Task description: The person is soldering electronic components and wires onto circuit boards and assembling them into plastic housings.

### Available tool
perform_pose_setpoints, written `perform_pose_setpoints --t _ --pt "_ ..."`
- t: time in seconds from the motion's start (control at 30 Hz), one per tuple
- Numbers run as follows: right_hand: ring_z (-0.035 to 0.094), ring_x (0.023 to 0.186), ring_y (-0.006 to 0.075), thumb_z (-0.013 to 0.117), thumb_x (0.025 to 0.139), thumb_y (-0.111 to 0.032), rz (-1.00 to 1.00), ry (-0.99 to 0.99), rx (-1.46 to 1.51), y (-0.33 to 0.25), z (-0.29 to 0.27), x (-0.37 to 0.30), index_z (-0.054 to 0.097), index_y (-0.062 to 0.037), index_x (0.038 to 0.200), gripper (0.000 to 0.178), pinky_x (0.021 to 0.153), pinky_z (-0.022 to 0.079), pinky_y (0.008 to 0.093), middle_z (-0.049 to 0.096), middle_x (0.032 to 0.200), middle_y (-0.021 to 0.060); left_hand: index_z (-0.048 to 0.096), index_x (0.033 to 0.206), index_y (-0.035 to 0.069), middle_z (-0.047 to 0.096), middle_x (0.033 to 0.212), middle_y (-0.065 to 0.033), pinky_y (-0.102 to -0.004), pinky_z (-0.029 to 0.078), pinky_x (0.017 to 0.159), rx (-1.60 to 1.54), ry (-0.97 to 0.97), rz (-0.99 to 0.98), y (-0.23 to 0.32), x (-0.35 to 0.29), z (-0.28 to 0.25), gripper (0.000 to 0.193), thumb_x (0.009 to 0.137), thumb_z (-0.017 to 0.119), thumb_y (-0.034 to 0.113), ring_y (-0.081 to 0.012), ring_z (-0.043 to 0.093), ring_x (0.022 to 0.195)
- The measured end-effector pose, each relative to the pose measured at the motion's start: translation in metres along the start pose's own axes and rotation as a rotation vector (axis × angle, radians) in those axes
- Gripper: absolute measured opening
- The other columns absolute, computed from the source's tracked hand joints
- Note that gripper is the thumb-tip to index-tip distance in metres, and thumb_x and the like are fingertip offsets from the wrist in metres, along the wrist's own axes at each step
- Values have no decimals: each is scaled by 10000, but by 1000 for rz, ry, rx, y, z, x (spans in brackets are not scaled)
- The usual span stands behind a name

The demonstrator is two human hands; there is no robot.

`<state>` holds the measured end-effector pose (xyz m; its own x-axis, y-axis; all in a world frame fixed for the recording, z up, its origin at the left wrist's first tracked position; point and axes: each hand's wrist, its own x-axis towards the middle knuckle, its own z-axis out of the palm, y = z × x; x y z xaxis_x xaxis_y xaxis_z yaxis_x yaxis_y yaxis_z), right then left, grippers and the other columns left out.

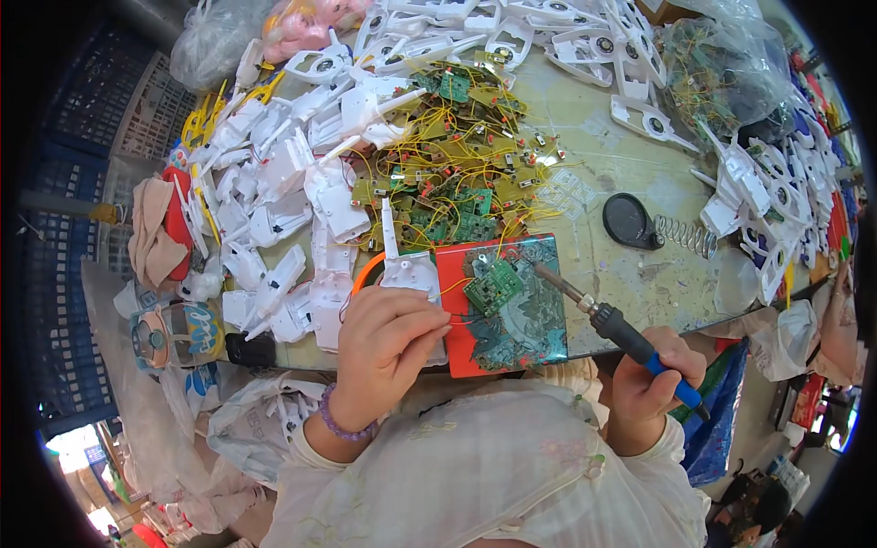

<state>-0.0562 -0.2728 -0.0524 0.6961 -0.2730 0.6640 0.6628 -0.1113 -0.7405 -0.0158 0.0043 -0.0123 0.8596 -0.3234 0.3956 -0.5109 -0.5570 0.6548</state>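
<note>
My right hand point(653, 374) is closed round the blue handle of a soldering iron point(621, 331). Its metal tip points up and left, over the right part of a dark, stained plate on a red board point(461, 352). On that plate lies a small green circuit board point(493, 288) with wires running left from it. My left hand point(388, 333) is pinched, fingertips at a thin red wire point(466, 319) just left of the circuit board. Beyond these fingers lies a white plastic shell point(411, 273) with a long stem, partly hidden by the hand.
A heap of circuit boards with yellow wires point(457, 164) lies beyond the red board. White plastic shells point(274, 183) are piled at left, with more white parts point(776, 196) at right. An iron stand with a coiled spring point(685, 236) and black dish point(630, 221) sits right of centre.
</note>
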Motion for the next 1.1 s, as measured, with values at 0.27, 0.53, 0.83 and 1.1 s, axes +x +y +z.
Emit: perform_pose_setpoints --t 0.27,0.53,0.83,1.1 --pt "555 641 178 569 932 -311 123 -115 69 2 11 2 447 -50 1126 348 586 444 305 569 790 112 617 911 56 620 1101 -101 -397 491 807 108 41 166 5 8 15 228 709 715 17 -307 605 1023" --pt "665 943 252 582 916 -337 197 -315 -15 26 55 23 461 -37 1294 497 1059 280 512 680 972 134 598 894 42 617 1107 -114 -413 502 806 108 -6 170 11 8 18 209 712 698 17 -322 600 1041" --pt "647 941 253 623 868 -345 124 -455 -168 26 58 38 538 -65 1235 470 1074 205 597 690 966 89 604 903 27 620 1077 -117 -418 503 806 92 -6 160 11 13 24 200 726 698 18 -315 605 1029" --pt "632 976 248 628 861 -340 113 -513 -162 27 55 39 535 -72 1228 463 1072 213 602 685 978 80 599 885 17 628 1035 -113 -411 532 804 108 57 125 14 13 27 206 710 706 -7 -300 634 956"
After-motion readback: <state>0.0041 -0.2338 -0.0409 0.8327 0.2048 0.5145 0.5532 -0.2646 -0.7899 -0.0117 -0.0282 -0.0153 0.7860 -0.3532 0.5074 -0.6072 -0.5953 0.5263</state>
